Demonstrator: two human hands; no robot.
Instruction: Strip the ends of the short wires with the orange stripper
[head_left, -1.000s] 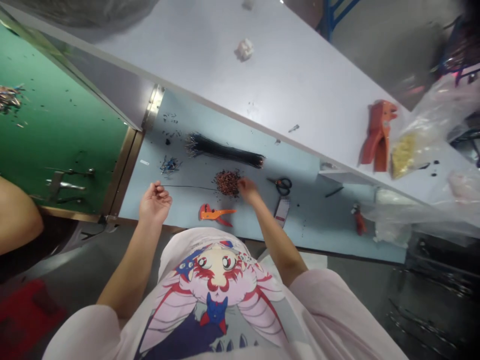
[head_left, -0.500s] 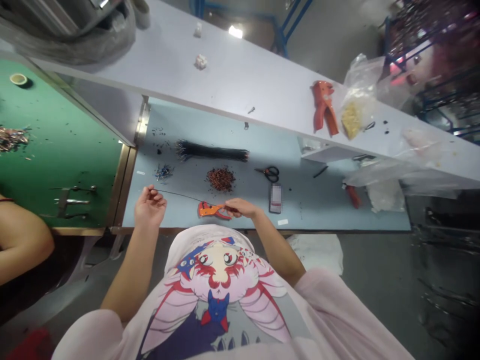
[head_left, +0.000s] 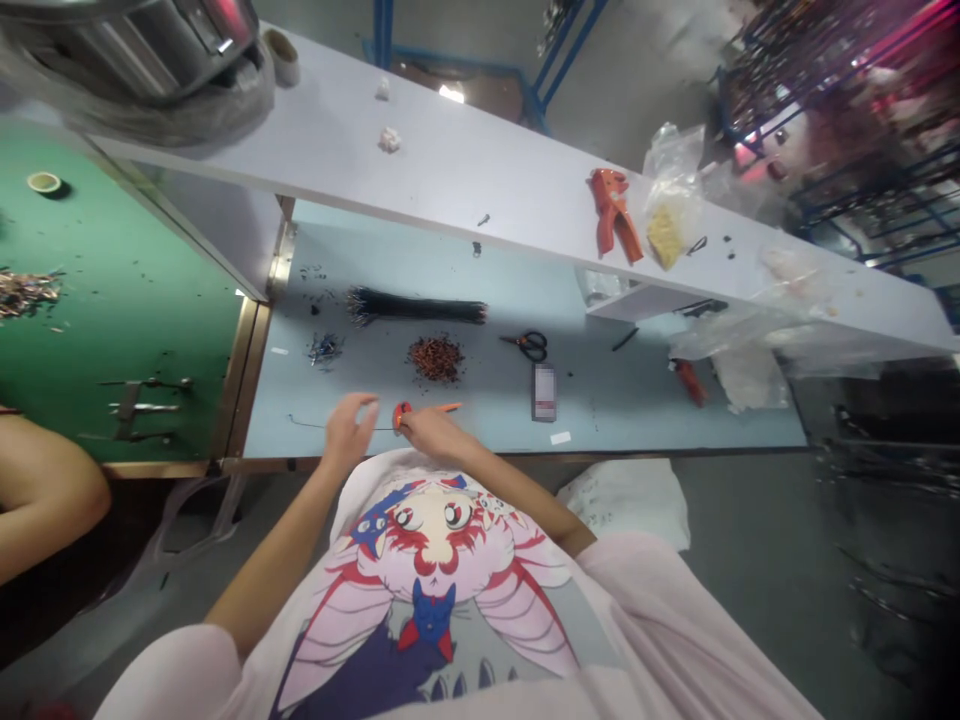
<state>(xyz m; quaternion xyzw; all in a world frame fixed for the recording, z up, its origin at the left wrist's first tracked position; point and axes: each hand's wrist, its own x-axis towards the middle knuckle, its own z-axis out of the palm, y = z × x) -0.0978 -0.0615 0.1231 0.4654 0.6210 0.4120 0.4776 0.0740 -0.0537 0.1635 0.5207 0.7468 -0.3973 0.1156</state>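
Note:
My left hand is over the blue mat near its front edge, with thumb and fingers apart. A thin dark wire runs beneath or behind it, its bent far end lying loose at the left. The wire reaches toward the red-orange head of a hand tool. My right hand is closed around this tool and hides its middle; one orange handle sticks out to the right. Beyond the hands lie a pile of copper-coloured bits and a bundle of black wires.
Scissors and a phone lie right of the pile. Blue and white scraps are at the left. A raised white shelf crosses behind, bearing red pliers. Another person's arm is at far left.
My left hand has moved right and let go of the wire's far end, which has dropped to the mat. My right hand has moved left onto the orange tool.

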